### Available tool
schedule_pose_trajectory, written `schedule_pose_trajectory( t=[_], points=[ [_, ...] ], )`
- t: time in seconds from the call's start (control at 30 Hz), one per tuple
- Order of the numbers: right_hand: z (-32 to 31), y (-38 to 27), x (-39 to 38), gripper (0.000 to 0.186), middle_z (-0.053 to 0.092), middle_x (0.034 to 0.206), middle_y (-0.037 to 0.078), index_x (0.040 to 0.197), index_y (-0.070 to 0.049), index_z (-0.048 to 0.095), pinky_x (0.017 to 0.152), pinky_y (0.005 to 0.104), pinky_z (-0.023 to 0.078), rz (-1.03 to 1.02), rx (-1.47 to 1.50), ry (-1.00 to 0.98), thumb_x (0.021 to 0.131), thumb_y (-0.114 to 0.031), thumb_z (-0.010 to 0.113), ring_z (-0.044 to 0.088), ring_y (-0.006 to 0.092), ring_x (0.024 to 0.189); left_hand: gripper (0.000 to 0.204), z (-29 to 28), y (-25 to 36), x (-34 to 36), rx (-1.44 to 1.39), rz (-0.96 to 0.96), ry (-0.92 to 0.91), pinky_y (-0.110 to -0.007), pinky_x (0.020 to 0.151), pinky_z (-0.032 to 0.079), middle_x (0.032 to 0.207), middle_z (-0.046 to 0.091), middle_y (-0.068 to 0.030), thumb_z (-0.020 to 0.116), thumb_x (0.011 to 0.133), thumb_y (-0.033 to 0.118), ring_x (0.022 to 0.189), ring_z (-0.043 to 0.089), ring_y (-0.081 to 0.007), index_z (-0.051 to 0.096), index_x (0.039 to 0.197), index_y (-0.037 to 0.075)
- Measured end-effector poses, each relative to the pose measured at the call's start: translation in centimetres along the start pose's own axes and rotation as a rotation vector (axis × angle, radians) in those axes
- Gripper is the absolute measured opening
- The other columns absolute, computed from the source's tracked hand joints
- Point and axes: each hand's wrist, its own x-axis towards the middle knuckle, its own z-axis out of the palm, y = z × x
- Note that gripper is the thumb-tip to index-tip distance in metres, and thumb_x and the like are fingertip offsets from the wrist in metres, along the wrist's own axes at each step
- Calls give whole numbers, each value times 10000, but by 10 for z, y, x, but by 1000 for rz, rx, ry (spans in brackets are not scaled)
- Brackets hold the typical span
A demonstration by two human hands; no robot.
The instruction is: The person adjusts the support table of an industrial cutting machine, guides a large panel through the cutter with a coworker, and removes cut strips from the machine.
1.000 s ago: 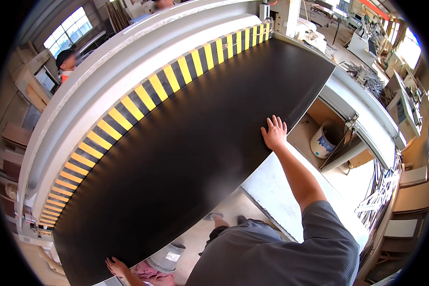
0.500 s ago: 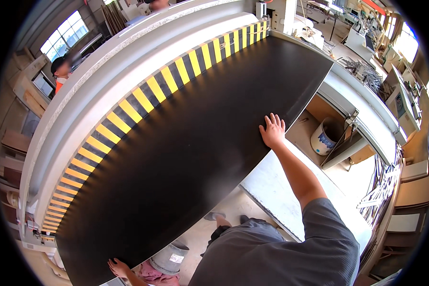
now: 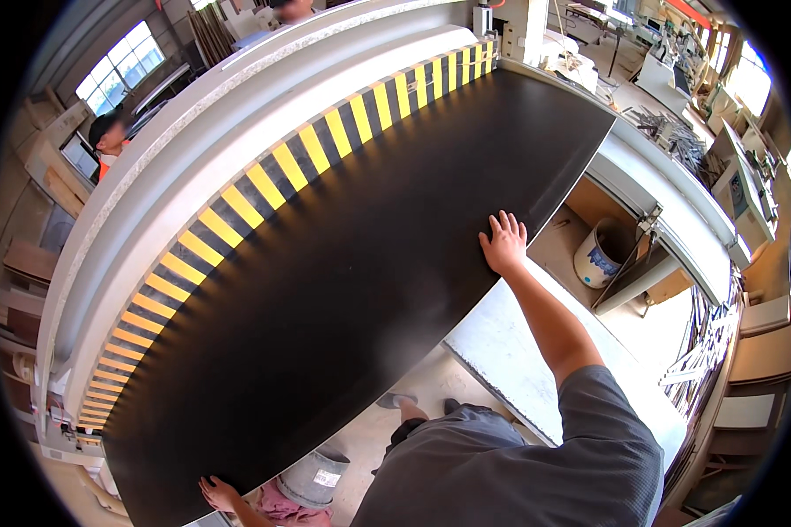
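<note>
A long, glossy black panel [image 3: 351, 272] stretches from the lower left to the upper right in front of me. My right hand [image 3: 504, 242] lies flat on its top near the close edge, fingers spread. Down at the lower left, my left hand [image 3: 220, 494] rests on the panel's near edge with its fingers stretched out. Neither hand grips anything. The panel's far side meets a machine guard strip [image 3: 277, 178] with yellow and black stripes, whose stripes reflect in the dark surface.
Behind the strip runs a long pale machine beam [image 3: 176, 145]. A person [image 3: 110, 140] in a cap stands beyond it. Below the panel are a grey bucket [image 3: 312, 479], a pink cloth [image 3: 281, 508] and a white table [image 3: 501, 369]. A white-and-blue bucket [image 3: 602, 255] stands at right.
Both hands and the panel stay in place. Beyond the beam, the person in the cap has shifted slightly.
</note>
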Motion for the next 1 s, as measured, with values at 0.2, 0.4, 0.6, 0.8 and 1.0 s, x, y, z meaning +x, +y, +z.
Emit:
schedule_pose_trajectory(
  t=[0.2, 0.4, 0.6, 0.8, 1.0],
  points=[
    [0, 2, 0, 630, 364, 1682, 122, 1555, -116, 486, 1297, 484, 171, -1, -4, 5, 1032, -463, 537, 263, 301, 1581, 488, 0, 5, -1, 19, -14, -1, -391, 1219, 354, 1558, 558, 8, 492, 1054, 442, 1426, 507, -250, 649, 1441, 188],
    [-1, 1, -1, 636, 357, 1686, 120, 1560, -117, 481, 1299, 483, 166, -4, -4, -2, 1034, -471, 532, 257, 299, 1584, 494, 2, 0, 0, 20, -3, 5, -400, 1217, 352, 1557, 559, 2, 486, 1056, 448, 1431, 503, -254, 643, 1448, 192],
    [0, 3, -1, 645, 350, 1686, 130, 1563, -102, 463, 1293, 491, 171, -12, -6, -3, 1031, -459, 534, 256, 311, 1581, 539, -2, 6, 0, 101, -5, -79, -430, 1220, 339, 1619, 480, 8, 443, 1072, 487, 1470, 455, -253, 553, 1526, 217],
    [-2, -1, 0, 674, 268, 1727, 110, 1622, -132, 381, 1307, 477, 126, -6, -64, -72, 1064, -503, 455, 186, 294, 1610, 664, 1, 8, 7, 226, -47, -220, -512, 1240, 280, 1716, 312, 20, 319, 1084, 611, 1558, 319, -249, 350, 1643, 254],
    [-4, -2, 0, 689, 235, 1739, 108, 1640, -136, 344, 1309, 475, 111, 4, -77, -112, 1071, -517, 426, 163, 292, 1616, 687, 6, 7, 8, 238, -41, -231, -528, 1244, 267, 1723, 295, 16, 287, 1084, 636, 1569, 298, -260, 318, 1656, 257]
  ],
)
